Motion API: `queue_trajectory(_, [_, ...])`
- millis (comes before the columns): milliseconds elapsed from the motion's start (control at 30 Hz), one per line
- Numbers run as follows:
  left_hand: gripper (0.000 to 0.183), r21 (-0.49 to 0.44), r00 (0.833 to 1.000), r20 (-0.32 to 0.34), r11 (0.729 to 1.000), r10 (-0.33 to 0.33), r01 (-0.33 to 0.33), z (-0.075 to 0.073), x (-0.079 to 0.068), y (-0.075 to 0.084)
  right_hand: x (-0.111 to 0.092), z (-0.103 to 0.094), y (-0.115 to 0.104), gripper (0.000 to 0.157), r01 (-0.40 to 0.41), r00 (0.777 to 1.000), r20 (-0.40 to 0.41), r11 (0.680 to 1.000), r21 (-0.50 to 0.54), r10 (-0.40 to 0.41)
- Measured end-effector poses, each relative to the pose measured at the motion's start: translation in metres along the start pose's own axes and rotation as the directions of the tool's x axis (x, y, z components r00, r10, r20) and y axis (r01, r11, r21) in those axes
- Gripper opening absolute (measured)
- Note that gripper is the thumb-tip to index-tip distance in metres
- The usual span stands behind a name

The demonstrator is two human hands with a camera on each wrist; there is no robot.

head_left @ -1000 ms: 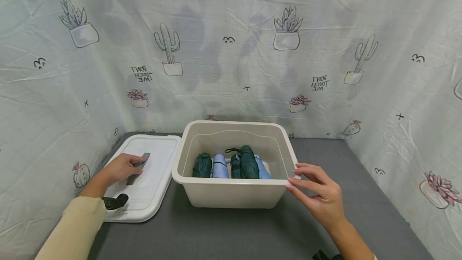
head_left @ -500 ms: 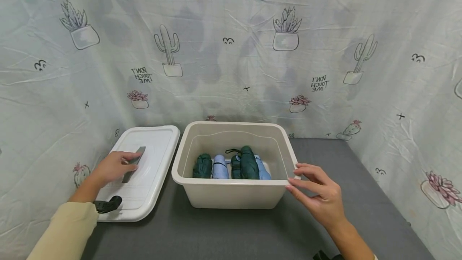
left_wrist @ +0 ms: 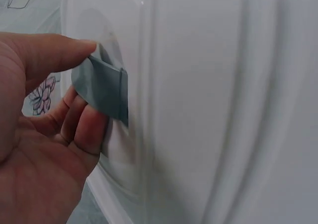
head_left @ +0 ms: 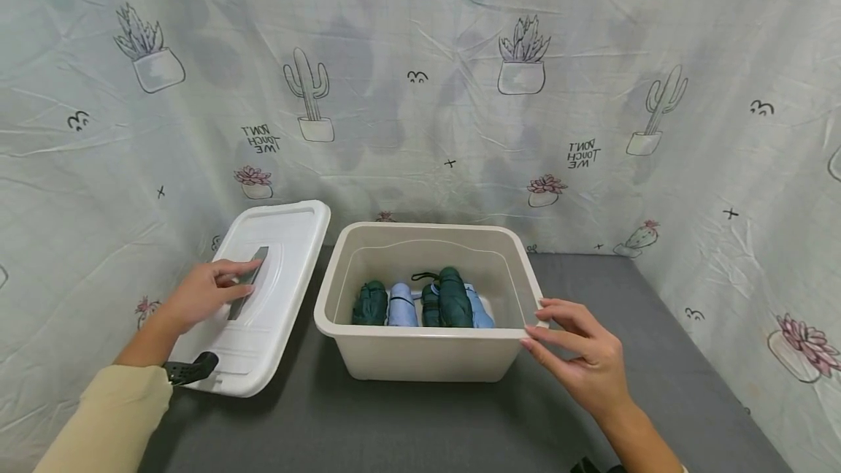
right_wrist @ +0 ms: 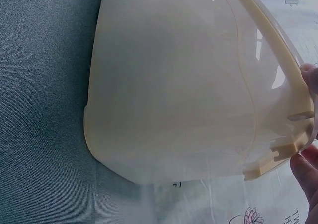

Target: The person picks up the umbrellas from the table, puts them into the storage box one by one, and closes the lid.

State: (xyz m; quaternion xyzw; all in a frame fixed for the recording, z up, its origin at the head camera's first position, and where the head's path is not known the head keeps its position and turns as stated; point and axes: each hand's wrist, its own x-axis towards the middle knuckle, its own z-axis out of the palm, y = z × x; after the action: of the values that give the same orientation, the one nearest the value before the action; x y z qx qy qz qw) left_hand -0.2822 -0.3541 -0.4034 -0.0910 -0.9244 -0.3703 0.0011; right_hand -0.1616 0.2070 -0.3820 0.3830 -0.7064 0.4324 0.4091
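Note:
My left hand point(head_left: 205, 292) pinches the grey handle point(left_wrist: 103, 87) of a white plastic lid point(head_left: 279, 312), thumb on one side and fingers curled on the other. The lid stands tilted, its right side raised. My right hand point(head_left: 581, 352) holds the near right corner of a beige storage box point(head_left: 427, 355) by its rim, fingers on top and thumb below. Inside the box lie several folded umbrellas: a dark green umbrella point(head_left: 370, 304) at left, a light blue umbrella point(head_left: 401, 305) beside it, and another green umbrella point(head_left: 455, 298) resting over others at right.
The box and lid are on a grey tabletop point(head_left: 420, 429). A pale curtain point(head_left: 407, 130) printed with cacti hangs behind and on both sides, close to the lid's left and far edges. A black strap point(head_left: 192, 369) circles the left wrist.
The lid has tilted up, its right and far edges rising, as my left hand moved left and slightly up with the handle. The right hand and the box have stayed put.

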Motion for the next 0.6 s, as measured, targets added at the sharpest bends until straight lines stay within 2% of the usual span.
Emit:
queue_trajectory(133, [0.058, -0.028, 0.998, -0.015, 0.998, 0.055, -0.056, -0.001, 0.0, 0.011, 0.0, 0.0, 0.001, 0.025, 0.007, 1.0, -0.005, 1.0, 0.005, -0.006])
queue_trajectory(300, [0.058, 0.035, 0.999, 0.019, 0.998, 0.048, -0.049, -0.002, 0.002, 0.024, -0.001, -0.001, 0.002, 0.024, 0.019, 1.0, -0.012, 1.0, 0.006, -0.019])
queue_trajectory(433, [0.054, 0.011, 0.993, 0.024, 0.993, 0.116, -0.116, -0.001, 0.005, 0.031, -0.001, -0.001, 0.003, 0.024, 0.029, 0.999, -0.015, 0.999, 0.019, -0.029])
queue_trajectory(600, [0.05, -0.024, 0.978, 0.014, 0.978, 0.208, -0.208, -0.002, 0.006, 0.046, 0.0, 0.0, 0.004, 0.024, 0.034, 0.999, -0.017, 0.999, 0.033, -0.034])
